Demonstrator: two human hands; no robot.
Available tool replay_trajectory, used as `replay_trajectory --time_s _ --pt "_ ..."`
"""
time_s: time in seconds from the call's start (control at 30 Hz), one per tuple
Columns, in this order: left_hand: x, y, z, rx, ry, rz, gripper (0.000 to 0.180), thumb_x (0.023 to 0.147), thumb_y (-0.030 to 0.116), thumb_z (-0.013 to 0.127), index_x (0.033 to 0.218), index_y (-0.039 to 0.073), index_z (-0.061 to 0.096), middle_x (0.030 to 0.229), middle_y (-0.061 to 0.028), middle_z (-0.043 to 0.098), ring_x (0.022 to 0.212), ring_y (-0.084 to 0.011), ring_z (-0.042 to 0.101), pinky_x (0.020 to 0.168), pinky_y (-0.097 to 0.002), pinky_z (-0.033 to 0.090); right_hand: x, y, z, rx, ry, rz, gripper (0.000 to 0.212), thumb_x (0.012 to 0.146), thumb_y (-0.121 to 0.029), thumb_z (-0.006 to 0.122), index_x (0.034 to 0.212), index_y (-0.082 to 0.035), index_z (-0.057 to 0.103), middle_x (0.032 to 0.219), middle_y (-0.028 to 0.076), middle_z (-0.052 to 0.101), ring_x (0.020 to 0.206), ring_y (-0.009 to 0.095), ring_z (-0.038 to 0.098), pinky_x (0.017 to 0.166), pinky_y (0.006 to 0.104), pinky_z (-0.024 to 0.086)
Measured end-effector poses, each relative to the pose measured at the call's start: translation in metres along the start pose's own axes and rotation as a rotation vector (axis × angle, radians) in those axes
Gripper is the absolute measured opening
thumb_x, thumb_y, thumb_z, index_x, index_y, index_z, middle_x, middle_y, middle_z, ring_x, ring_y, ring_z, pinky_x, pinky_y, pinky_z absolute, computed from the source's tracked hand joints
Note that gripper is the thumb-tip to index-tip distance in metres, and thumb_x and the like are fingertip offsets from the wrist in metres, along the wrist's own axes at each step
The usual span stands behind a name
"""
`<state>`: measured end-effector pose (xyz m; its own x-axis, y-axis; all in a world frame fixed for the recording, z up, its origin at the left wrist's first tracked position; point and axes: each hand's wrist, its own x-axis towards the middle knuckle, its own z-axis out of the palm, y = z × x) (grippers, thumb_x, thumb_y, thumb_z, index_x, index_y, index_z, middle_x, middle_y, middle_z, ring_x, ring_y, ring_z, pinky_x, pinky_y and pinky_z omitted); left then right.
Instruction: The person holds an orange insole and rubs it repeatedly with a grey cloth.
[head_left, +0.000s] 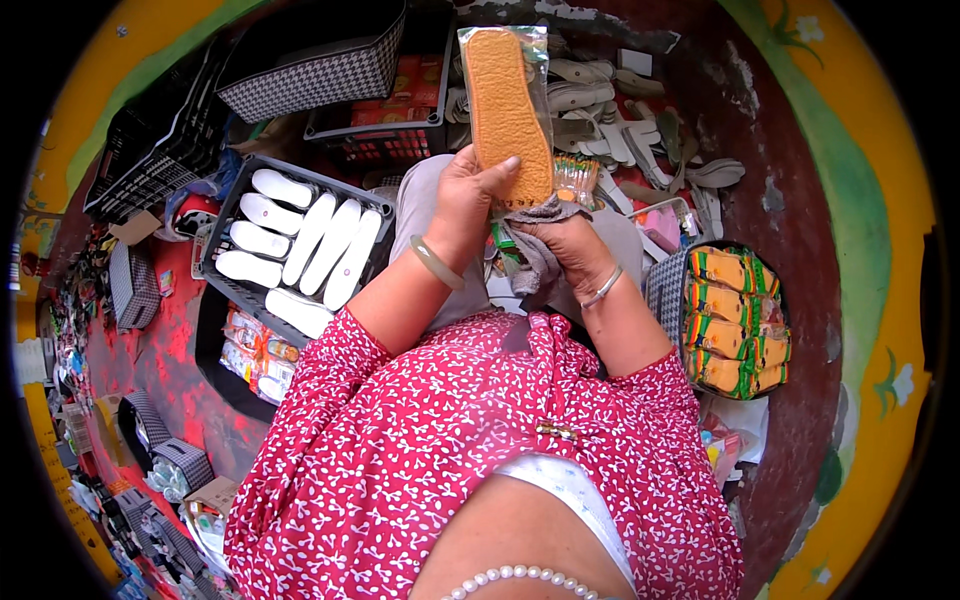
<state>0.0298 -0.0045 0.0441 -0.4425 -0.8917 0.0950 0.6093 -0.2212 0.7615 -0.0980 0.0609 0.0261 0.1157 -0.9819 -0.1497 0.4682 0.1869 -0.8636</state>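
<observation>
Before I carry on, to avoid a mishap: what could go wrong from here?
The left hand grips the orange insole towards its lower end, so the top could tip or bend. The grey cloth bunched in the right hand lies close to the clear wrapper and might snag it.

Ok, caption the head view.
Left fingers grip a wrapped orange insole; right fingers hold grey cloth at its lower end.

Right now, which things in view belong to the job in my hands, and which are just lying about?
In hand:
- orange insole in a clear sleeve, in your left hand
- grey cloth, in your right hand

Apparently just lying about:
- white insoles
- loose insoles
- patterned basket, upper left
</observation>
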Motion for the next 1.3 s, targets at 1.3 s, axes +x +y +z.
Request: replay_trajectory --time_s 1.3 --pt "0.004 -0.003 0.001 -0.112 0.032 -0.005 0.028 0.084 0.009 0.059 0.111 0.0 0.055 0.104 -0.0054 0.061 0.094 -0.0154 0.057 0.084 -0.0275 0.044 0.003 -0.003 -0.031 0.49 -0.066 0.01 0.051 0.076 -0.022 0.073 0.118 -0.005 0.051 0.111 0.006 0.059 0.101 0.018 0.057 0.089 0.0313 0.046"
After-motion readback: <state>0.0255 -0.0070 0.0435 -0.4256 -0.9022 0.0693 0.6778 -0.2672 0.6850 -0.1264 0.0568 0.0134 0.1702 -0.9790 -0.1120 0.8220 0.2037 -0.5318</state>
